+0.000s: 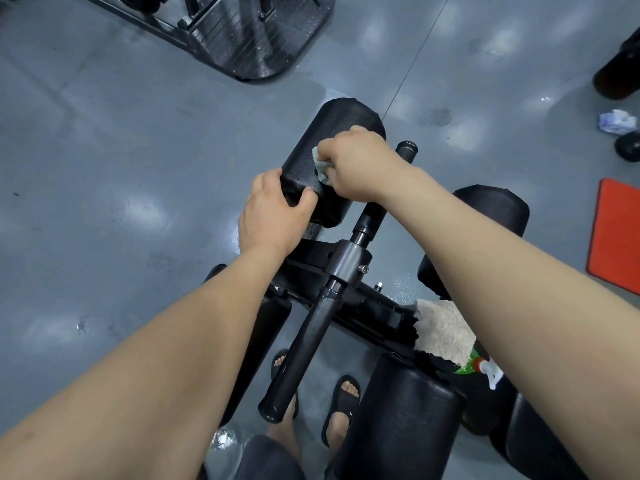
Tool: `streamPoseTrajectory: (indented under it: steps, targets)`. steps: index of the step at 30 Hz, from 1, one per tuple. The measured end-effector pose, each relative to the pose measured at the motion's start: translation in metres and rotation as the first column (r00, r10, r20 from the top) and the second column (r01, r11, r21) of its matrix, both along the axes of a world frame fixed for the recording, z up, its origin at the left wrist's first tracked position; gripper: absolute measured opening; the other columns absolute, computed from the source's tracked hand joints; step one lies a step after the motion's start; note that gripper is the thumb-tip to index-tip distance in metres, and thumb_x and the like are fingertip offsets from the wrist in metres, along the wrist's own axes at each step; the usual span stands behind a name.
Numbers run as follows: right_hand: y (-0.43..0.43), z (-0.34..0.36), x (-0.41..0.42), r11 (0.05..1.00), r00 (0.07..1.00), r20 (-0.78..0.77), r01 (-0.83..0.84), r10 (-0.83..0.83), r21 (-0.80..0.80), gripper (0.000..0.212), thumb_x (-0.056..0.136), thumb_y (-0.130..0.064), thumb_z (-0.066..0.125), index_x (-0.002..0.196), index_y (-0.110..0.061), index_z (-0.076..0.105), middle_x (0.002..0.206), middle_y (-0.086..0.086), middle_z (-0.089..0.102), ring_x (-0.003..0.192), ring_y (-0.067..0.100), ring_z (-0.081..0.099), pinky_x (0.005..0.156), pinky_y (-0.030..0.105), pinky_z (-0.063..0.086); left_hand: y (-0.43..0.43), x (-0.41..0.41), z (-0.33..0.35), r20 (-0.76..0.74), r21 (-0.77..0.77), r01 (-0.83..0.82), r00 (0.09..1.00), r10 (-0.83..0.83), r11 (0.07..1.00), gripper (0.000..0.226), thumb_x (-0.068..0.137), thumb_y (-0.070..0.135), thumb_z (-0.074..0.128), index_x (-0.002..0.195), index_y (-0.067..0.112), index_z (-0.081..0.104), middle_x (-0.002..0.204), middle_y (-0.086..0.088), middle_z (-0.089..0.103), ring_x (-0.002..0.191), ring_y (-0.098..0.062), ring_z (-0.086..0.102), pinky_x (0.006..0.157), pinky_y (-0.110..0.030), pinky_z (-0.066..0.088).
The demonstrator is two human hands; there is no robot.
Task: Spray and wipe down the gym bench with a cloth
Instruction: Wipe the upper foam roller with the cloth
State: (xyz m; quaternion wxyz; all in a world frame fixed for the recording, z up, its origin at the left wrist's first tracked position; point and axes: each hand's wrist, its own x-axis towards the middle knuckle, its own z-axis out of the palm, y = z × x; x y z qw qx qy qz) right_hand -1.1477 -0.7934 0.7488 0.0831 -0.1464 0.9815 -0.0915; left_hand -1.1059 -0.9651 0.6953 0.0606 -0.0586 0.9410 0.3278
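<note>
A black foam roller pad (341,129) of the gym bench stands out over the grey floor at the centre of the view. My right hand (356,166) grips a small pale green cloth (320,164) and presses it on the pad's top. My left hand (273,213) holds the pad's near end, thumb curled over its edge. A black metal bar (311,344) of the bench frame runs between my forearms. A spray bottle (483,367) with a green and red top lies on the bench at the lower right, partly under a beige towel (441,329).
More black roller pads (491,209) flank the bar to the right and below. A dark machine base (249,36) lies on the floor at the top. An orange mat (616,233) and a crumpled wipe (618,121) sit at the right. My sandalled feet (341,398) stand under the bar.
</note>
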Motion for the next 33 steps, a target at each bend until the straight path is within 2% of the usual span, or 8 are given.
streamPoseTrajectory:
  steps: [3,7,13,19,22,25,29,33]
  targets:
    - [0.001,-0.005,0.004,0.998,0.997,-0.074,0.039,-0.036,0.039,0.007,0.092,-0.025,0.049,0.097,-0.022,0.054,0.088,-0.002,0.053,0.102,0.032,0.054,0.079,0.038,0.035,0.000,0.002,0.001,-0.011,-0.002,0.015,1.000,-0.015,1.000,0.066,0.088,0.061,0.054,0.143,0.027,0.044,0.144,0.010,0.044,0.120,-0.020,0.054,0.093,-0.037,0.044]
    - [0.003,-0.005,-0.003,0.986,0.983,-0.090,0.164,-0.161,0.028,0.019,0.094,-0.032,0.049,0.106,-0.023,0.060,0.101,0.004,0.067,0.107,0.035,0.055,0.081,0.040,0.035,-0.002,0.003,0.002,-0.027,0.011,0.030,0.999,-0.029,0.999,0.065,0.085,0.063,0.057,0.139,0.028,0.047,0.138,0.012,0.044,0.113,-0.020,0.057,0.091,-0.038,0.048]
    - [0.024,0.002,-0.030,0.942,0.942,-0.039,0.335,-0.334,0.027,0.023,0.095,-0.032,0.049,0.113,-0.027,0.062,0.113,0.007,0.067,0.114,0.036,0.057,0.087,0.040,0.039,-0.002,0.005,0.003,-0.068,0.012,0.071,0.995,-0.070,0.997,0.061,0.081,0.064,0.061,0.131,0.030,0.051,0.130,0.015,0.040,0.104,-0.019,0.059,0.087,-0.039,0.051]
    - [0.038,0.000,-0.053,0.904,0.906,-0.030,0.423,-0.422,0.060,0.026,0.096,-0.030,0.048,0.120,-0.026,0.060,0.120,0.014,0.064,0.118,0.039,0.054,0.090,0.042,0.042,-0.003,0.005,0.001,-0.060,0.014,0.066,0.996,-0.065,0.998,0.056,0.081,0.064,0.060,0.128,0.038,0.048,0.131,0.015,0.040,0.094,-0.020,0.061,0.084,-0.037,0.051]
    - [0.038,0.000,-0.064,0.895,0.896,-0.025,0.443,-0.443,0.042,0.026,0.096,-0.024,0.051,0.121,-0.028,0.061,0.120,0.013,0.064,0.122,0.039,0.050,0.083,0.039,0.036,-0.003,0.004,-0.001,-0.046,0.022,0.060,0.997,-0.058,0.998,0.054,0.080,0.065,0.058,0.127,0.040,0.047,0.132,0.015,0.044,0.099,-0.019,0.061,0.087,-0.037,0.051]
    - [0.040,-0.002,-0.076,0.896,0.896,-0.019,0.444,-0.444,0.023,0.026,0.096,-0.022,0.053,0.118,-0.029,0.065,0.118,0.012,0.063,0.126,0.038,0.046,0.085,0.039,0.040,-0.004,0.004,-0.002,-0.059,0.027,0.072,0.996,-0.070,0.997,0.054,0.082,0.064,0.058,0.127,0.038,0.047,0.132,0.014,0.044,0.104,-0.018,0.059,0.089,-0.038,0.051]
    - [0.037,-0.009,-0.082,0.916,0.916,-0.047,0.400,-0.399,0.022,0.029,0.085,-0.013,0.049,0.106,-0.023,0.066,0.108,0.016,0.064,0.115,0.042,0.050,0.094,0.044,0.044,-0.005,0.003,-0.001,-0.073,0.021,0.083,0.994,-0.081,0.996,0.054,0.082,0.064,0.059,0.128,0.037,0.047,0.134,0.015,0.043,0.105,-0.017,0.059,0.088,-0.039,0.052]
    - [0.036,-0.012,-0.076,0.933,0.933,-0.036,0.358,-0.357,0.022,0.030,0.083,-0.013,0.053,0.107,-0.022,0.068,0.105,0.016,0.063,0.110,0.042,0.053,0.094,0.041,0.043,-0.004,0.003,-0.002,-0.084,0.021,0.088,0.993,-0.086,0.996,0.056,0.082,0.062,0.060,0.130,0.034,0.048,0.134,0.015,0.043,0.105,-0.017,0.059,0.088,-0.038,0.051]
